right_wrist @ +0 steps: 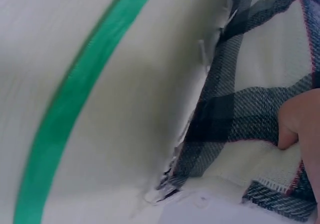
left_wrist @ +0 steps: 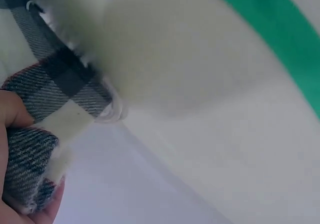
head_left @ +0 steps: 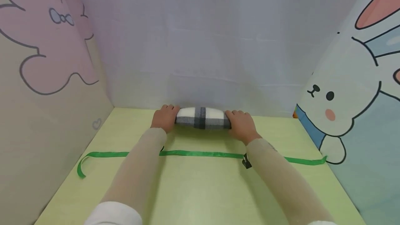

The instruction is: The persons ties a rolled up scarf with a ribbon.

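Note:
A black, grey and white plaid scarf, bunched into a thick roll, spans the gap between both hands near the back of the table. My left hand grips its left end; in the left wrist view the thumb lies over the folded scarf with fingers on the far side. At the other end, my right hand holds on, its thumb pressing into the woolly weave. A loose, fringed edge of the scarf shows in the right wrist view, close over the tabletop.
A green ribbon runs crosswise over the pale yellow table beneath both forearms, its left end curling forward. A pale back wall rises just behind the scarf. Side walls with cartoon animals, including a rabbit, flank the table.

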Available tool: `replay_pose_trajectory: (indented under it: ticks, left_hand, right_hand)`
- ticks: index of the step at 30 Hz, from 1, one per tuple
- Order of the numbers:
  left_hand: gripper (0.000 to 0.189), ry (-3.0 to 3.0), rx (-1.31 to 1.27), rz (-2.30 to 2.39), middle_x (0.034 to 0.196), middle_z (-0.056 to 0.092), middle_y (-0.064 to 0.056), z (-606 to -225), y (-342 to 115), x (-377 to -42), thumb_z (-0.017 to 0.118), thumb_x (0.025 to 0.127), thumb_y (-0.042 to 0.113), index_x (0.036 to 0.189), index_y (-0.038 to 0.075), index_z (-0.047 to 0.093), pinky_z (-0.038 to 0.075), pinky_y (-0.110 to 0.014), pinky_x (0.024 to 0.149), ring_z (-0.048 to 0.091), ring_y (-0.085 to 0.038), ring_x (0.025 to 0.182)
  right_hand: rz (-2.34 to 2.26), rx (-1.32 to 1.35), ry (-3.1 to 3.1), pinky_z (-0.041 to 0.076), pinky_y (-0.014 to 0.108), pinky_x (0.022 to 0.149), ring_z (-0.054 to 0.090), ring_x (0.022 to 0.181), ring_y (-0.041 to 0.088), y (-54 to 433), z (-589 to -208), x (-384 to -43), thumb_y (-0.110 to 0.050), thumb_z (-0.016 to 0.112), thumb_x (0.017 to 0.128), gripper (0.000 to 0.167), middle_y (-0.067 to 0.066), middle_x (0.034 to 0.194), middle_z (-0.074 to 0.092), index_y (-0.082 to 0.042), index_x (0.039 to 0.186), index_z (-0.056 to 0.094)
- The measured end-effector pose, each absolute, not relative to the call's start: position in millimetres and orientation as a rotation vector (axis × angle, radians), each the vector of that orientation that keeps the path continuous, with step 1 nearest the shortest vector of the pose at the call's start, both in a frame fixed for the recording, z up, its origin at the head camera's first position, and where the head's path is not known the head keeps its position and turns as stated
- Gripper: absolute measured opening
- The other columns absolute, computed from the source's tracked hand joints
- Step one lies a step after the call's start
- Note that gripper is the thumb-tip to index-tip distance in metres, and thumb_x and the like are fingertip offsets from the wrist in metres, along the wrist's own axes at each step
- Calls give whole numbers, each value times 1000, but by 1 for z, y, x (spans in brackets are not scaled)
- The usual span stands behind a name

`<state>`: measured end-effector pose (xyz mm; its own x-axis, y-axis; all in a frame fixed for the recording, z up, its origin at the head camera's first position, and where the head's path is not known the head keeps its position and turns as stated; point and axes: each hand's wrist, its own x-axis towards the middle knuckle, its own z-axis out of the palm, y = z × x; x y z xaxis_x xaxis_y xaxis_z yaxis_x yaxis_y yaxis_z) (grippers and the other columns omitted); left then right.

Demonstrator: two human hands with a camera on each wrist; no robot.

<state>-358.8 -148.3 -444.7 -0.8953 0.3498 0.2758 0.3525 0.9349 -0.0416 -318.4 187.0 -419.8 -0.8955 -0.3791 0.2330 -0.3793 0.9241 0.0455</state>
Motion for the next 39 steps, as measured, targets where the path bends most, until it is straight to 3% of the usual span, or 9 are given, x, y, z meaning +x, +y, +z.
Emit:
replay_pose_trajectory:
  ticks: [4, 14, 30, 39]
  left_hand:
    - [55, -2724, -570, -16, 125, 65, -14, -428, -150, -358, 83, 89, 14, 137, 12, 58, 58, -51, 76, 59, -36, 114]
    - [55, -2602, -597, -120, 126, 66, -15, -408, -153, -352, 85, 85, 12, 134, 9, 61, 57, -52, 84, 59, -35, 118]
    - [57, -2417, -787, -349, 130, 65, -9, -386, -147, -350, 87, 79, 1, 128, 12, 61, 51, -50, 100, 58, -32, 122]
    - [55, -2447, -824, -434, 134, 61, -12, -379, -140, -344, 84, 84, -1, 131, 10, 60, 48, -48, 105, 55, -32, 127]
  right_hand:
    - [27, 588, -2761, 50, 56, 90, 64, 106, 38, 191, -409, -311, -16, 83, 83, 61, 15, 118, 68, -8, 138, 57]
    - [116, 711, -2557, 49, 57, 96, 64, 105, 38, 197, -387, -282, -14, 82, 82, 59, 16, 113, 68, -4, 136, 60]
    - [241, 888, -2171, 55, 56, 85, 66, 95, 40, 214, -363, -220, -7, 83, 71, 59, 19, 107, 69, 3, 127, 66]
    - [395, 1072, -1851, 55, 57, 73, 65, 89, 40, 211, -365, -198, -24, 61, 93, 36, 20, 106, 69, 4, 115, 66]
